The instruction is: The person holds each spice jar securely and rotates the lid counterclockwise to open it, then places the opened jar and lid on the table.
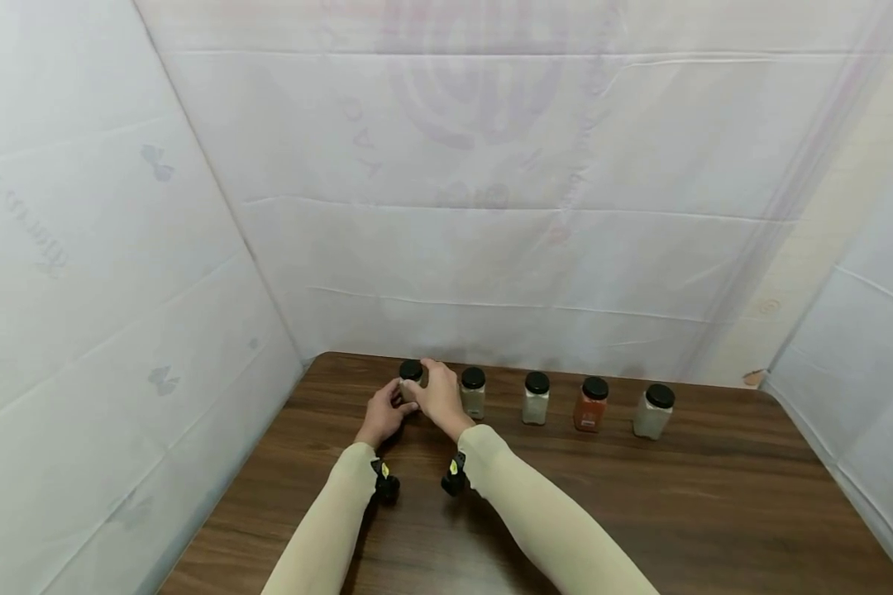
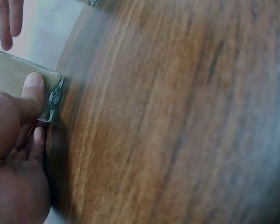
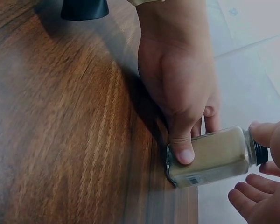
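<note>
A clear spice jar with pale powder and a black lid (image 1: 411, 369) stands at the left end of a row on the brown wooden table (image 1: 640, 496). My left hand (image 1: 390, 409) grips its lower body. In the right wrist view the left hand (image 3: 196, 140) has its thumb pressed on the jar (image 3: 214, 158) near the base. My right hand (image 1: 427, 376) arches over the jar top. There the right hand (image 3: 249, 165) touches the lid with its thumb, its other fingers spread loosely beside the jar. The left wrist view shows my left hand (image 2: 37, 112) holding the jar (image 2: 9, 74).
Several more black-lidded jars stand in the row to the right: pale ones (image 1: 473, 392) (image 1: 536, 398), an orange one (image 1: 590, 406) and a white one (image 1: 653, 411). White sheeting (image 1: 446, 207) walls the table at the back and both sides.
</note>
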Tool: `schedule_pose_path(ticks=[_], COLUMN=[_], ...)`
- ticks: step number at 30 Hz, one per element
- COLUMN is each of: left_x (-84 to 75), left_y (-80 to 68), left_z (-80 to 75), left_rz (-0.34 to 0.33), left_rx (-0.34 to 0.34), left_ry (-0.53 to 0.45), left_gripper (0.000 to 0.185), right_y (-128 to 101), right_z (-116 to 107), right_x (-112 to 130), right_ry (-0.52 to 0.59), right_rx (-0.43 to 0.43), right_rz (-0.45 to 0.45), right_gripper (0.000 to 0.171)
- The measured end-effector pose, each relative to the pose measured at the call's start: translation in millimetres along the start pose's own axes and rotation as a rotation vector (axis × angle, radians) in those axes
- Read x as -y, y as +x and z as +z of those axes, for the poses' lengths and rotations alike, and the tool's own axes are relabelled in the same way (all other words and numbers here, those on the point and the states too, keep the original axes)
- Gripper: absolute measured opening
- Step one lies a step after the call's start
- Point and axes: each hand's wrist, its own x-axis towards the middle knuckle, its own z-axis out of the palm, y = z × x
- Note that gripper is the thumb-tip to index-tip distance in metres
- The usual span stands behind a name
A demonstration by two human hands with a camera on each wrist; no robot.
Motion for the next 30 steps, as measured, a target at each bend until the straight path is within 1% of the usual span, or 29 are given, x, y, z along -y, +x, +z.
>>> schedule_pose_path(ticks=[4, 9, 17, 20, 25, 30], left_x=[0.6, 2.1, 2.6, 1.8, 1.4, 0.6], left_y=[0.5, -0.1, -1.0, -1.0, -0.4, 0.0], left_z=[2.7, 5.7, 6.3, 5.7, 4.0, 2.4], left_rz=[0.01, 0.015, 0.0, -0.008, -0.021, -0.021], left_rx=[0.0, -0.005, -0.013, -0.014, -0.016, -0.02], left_ry=[0.017, 0.013, 0.018, 0.017, 0.02, 0.017], left_gripper=[0.061, 0.057, 0.056, 0.056, 0.059, 0.058], right_y=[-0.4, -0.9, 0.3, 0.7, 2.7, 6.4], right_z=[-0.7, 0.3, 4.7, 5.8, 8.4, 10.2], right_x=[-0.2, -4.1, -8.7, -9.8, -13.0, -15.2], right_ry=[0.035, 0.091, 0.117, 0.134, 0.191, 0.207], right_rx=[-0.012, -0.009, 0.003, -0.002, 0.0, 0.028], right_rz=[0.012, 0.026, 0.068, 0.062, 0.053, 0.06], right_gripper=[0.05, 0.049, 0.05, 0.049, 0.047, 0.047])
